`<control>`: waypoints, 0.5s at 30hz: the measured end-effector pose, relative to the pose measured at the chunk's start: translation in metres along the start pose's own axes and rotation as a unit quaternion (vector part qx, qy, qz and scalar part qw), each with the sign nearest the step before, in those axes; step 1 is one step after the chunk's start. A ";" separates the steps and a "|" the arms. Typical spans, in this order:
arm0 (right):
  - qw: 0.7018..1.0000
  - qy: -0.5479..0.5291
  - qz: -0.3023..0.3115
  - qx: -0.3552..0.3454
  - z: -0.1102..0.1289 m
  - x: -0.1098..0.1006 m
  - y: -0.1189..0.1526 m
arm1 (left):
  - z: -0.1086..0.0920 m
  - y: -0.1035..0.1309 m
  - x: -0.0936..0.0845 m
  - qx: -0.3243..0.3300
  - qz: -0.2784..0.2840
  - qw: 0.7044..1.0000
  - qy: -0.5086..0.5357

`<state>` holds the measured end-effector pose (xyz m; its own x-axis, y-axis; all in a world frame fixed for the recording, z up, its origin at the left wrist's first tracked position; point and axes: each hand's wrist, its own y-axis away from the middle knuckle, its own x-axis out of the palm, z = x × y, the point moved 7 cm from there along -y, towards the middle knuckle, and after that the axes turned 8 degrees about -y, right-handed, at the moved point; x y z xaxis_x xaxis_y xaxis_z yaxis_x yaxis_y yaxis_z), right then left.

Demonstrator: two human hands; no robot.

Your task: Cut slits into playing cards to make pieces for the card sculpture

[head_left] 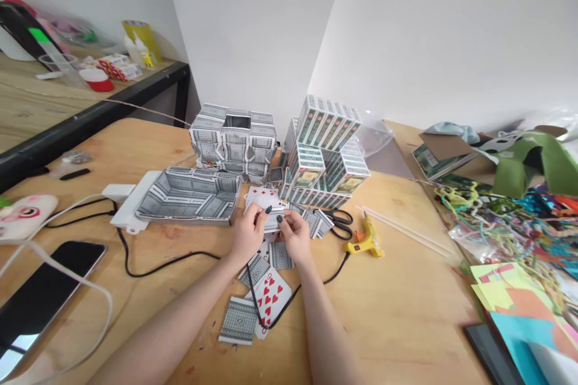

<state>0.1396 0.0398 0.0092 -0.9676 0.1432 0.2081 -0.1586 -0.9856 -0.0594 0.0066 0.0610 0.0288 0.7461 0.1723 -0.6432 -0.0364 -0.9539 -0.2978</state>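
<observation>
Between the fingertips of my left hand (248, 228) and my right hand (295, 236) is a playing card (272, 221), pinched at both ends. Below my hands lie loose cards, among them a nine of hearts (272, 298) face up and a grey-backed card (238, 320). Behind my left hand stands an open tray built of cards (189, 195), and beyond it a box-like card structure (237, 138) with a square opening on top. Stacked card packs (323, 126) rise behind my right hand. To its right are black-handled scissors (342, 225) and a yellow glue gun (368, 239).
The glue gun's black cord (291, 301) loops across the cards under my wrists. White glue sticks (406, 230) lie at the right. A power strip (139, 201) and a tablet (47, 301) are at the left. Coloured craft materials (510, 240) cover the right side.
</observation>
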 end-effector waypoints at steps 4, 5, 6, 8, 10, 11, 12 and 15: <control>0.987 0.073 -0.124 -0.074 0.011 -0.023 0.001 | 0.004 -0.001 -0.002 0.015 -0.009 1.000 -0.004; 0.979 0.095 -0.160 -0.082 0.013 -0.030 0.002 | 0.003 -0.002 -0.003 0.025 -0.014 1.000 -0.001; 0.968 0.114 -0.204 -0.091 0.016 -0.038 0.004 | 0.001 -0.003 -0.003 0.039 -0.015 0.999 -0.002; 0.948 0.151 -0.264 -0.098 0.021 -0.048 0.008 | -0.007 -0.003 -0.002 0.079 -0.006 0.997 -0.022; 0.927 0.194 -0.306 -0.093 0.025 -0.053 0.011 | -0.018 -0.001 0.002 0.126 0.020 0.990 -0.066; 0.917 0.219 -0.322 -0.088 0.026 -0.054 0.013 | -0.022 0.000 0.004 0.141 0.030 0.985 -0.097; 0.905 0.243 -0.337 -0.086 0.028 -0.055 0.015 | -0.025 0.002 0.006 0.148 0.038 0.980 -0.130; 0.868 0.302 -0.376 -0.119 0.038 -0.055 0.020 | -0.028 0.006 0.010 0.140 0.046 0.966 -0.212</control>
<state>0.1967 0.0085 0.0336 -0.4878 0.8297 -0.2713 -0.7564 -0.5569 -0.3431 0.0323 0.0507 0.0400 0.3944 0.2307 -0.8895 -0.3129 -0.8764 -0.3660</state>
